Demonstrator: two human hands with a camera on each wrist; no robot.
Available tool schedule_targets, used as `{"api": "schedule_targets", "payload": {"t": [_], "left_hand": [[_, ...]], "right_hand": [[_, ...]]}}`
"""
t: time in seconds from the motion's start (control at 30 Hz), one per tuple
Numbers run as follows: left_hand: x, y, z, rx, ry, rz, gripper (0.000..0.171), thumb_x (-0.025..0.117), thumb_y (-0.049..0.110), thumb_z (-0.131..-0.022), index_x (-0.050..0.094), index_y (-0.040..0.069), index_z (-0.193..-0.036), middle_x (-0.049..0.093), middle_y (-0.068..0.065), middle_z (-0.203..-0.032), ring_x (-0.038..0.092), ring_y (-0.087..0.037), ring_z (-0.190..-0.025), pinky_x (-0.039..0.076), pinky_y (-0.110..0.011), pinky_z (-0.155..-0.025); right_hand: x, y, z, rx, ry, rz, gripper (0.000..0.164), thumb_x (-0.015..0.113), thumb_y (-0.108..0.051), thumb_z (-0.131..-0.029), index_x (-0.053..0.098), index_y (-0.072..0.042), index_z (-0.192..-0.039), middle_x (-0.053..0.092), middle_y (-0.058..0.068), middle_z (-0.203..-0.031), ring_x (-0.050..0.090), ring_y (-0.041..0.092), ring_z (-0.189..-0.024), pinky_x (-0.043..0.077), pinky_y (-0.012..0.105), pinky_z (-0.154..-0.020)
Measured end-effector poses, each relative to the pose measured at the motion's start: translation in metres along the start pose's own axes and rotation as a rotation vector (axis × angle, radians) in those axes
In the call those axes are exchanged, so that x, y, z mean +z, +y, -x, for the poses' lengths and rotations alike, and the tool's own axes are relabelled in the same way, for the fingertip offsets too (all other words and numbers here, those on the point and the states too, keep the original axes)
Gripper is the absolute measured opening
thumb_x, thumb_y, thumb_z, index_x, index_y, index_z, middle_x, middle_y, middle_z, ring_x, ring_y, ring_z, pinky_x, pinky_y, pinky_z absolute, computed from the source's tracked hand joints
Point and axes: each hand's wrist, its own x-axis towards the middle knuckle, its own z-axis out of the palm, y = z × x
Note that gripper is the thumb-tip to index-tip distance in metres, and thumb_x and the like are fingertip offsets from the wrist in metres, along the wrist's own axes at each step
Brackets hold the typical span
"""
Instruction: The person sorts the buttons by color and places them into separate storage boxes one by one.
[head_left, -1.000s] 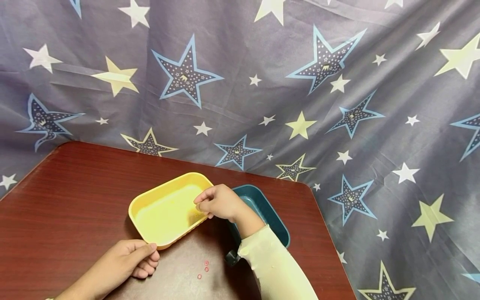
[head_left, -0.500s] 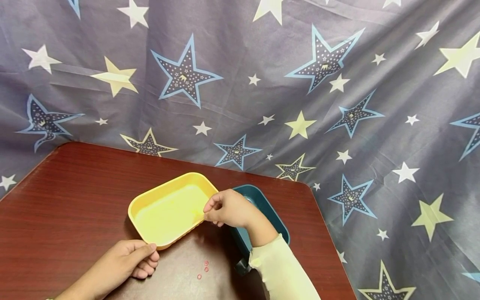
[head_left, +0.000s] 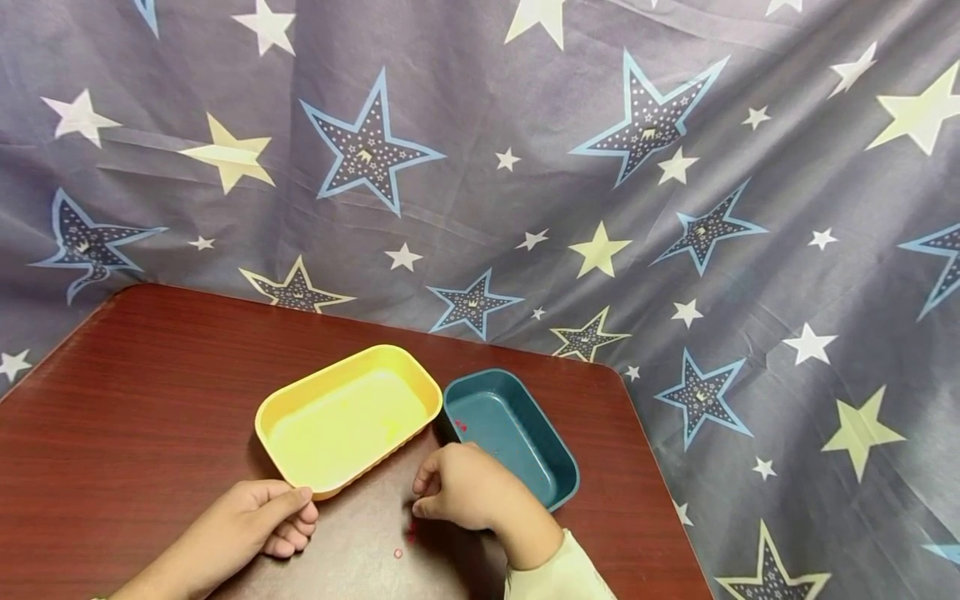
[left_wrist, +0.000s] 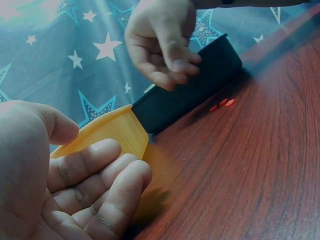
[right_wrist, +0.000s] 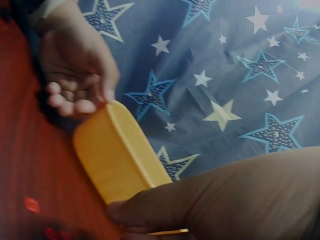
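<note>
My left hand (head_left: 262, 521) grips the near left corner of a yellow tray (head_left: 277, 400), thumb on the rim and fingers beneath. Small yellow bits (head_left: 392, 429) lie inside that tray, hard to make out. My right hand (head_left: 468, 487) hovers over the table in front of a dark teal tray (head_left: 558, 467), its fingers loosely bent. Nothing shows between them in the left wrist view. Just below its fingertips are three small red button-like discs (left_wrist: 223, 103) on the table. A few more red pieces (head_left: 461, 426) sit in the teal tray's left end.
Both trays stand close together on a reddish-brown wooden table (head_left: 172, 375). A grey curtain (head_left: 480, 167) printed with stars hangs behind the table and along its right side.
My right hand has come away from the yellow tray's right side and down toward the red discs, uncovering much of the teal tray. My left hand has kept its hold.
</note>
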Motion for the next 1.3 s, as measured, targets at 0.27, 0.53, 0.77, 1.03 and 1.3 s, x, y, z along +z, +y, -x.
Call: {"api": "schedule_targets", "payload": {"t": [0.27,0.53,0.77,1.03,1.3], "left_hand": [[0.000,-0.001,0.000,-0.002,0.000,0.007,0.046,0.054,0.030,-0.121,0.073,-0.011,-0.112,0.080,-0.009,-0.096,0.078,-0.012,-0.082,0.072,-0.034,-0.077],[0.000,-0.001,-0.001,-0.004,0.002,0.003,0.046,0.054,0.031,-0.121,0.073,-0.011,-0.113,0.080,-0.010,-0.097,0.078,-0.012,-0.083,0.072,-0.034,-0.077],[0.001,-0.001,0.000,-0.010,0.012,-0.004,0.046,0.054,0.031,-0.121,0.073,-0.011,-0.113,0.080,-0.009,-0.097,0.078,-0.012,-0.082,0.072,-0.033,-0.077],[0.001,0.000,0.000,-0.015,0.007,0.003,0.045,0.055,0.030,-0.121,0.074,-0.010,-0.112,0.080,-0.009,-0.096,0.078,-0.012,-0.082,0.072,-0.033,-0.077],[0.000,0.001,0.000,-0.019,0.010,0.001,0.045,0.055,0.030,-0.121,0.073,-0.011,-0.113,0.079,-0.010,-0.097,0.078,-0.012,-0.083,0.072,-0.033,-0.077]], "right_hand": [[0.030,-0.001,0.014,0.014,0.017,0.021,0.021,0.100,-0.022,-0.084,0.080,-0.027,-0.087,0.064,-0.024,-0.067,0.055,-0.008,-0.067,0.049,0.014,-0.065],[0.044,0.005,0.021,0.008,0.047,0.023,0.024,0.100,-0.023,-0.081,0.077,-0.029,-0.082,0.059,-0.026,-0.065,0.051,-0.006,-0.073,0.046,0.015,-0.070],[0.052,0.006,0.021,0.009,0.070,0.087,0.025,0.100,-0.025,-0.078,0.076,-0.031,-0.079,0.057,-0.027,-0.063,0.051,-0.004,-0.075,0.045,0.013,-0.073],[0.056,0.008,0.019,-0.006,0.089,0.104,0.023,0.097,-0.026,-0.081,0.076,-0.033,-0.075,0.060,-0.030,-0.065,0.054,-0.004,-0.075,0.050,0.016,-0.080],[0.060,0.010,0.017,-0.030,0.090,0.041,0.026,0.095,-0.023,-0.081,0.072,-0.031,-0.073,0.057,-0.029,-0.064,0.051,-0.008,-0.068,0.046,0.011,-0.069]]}}
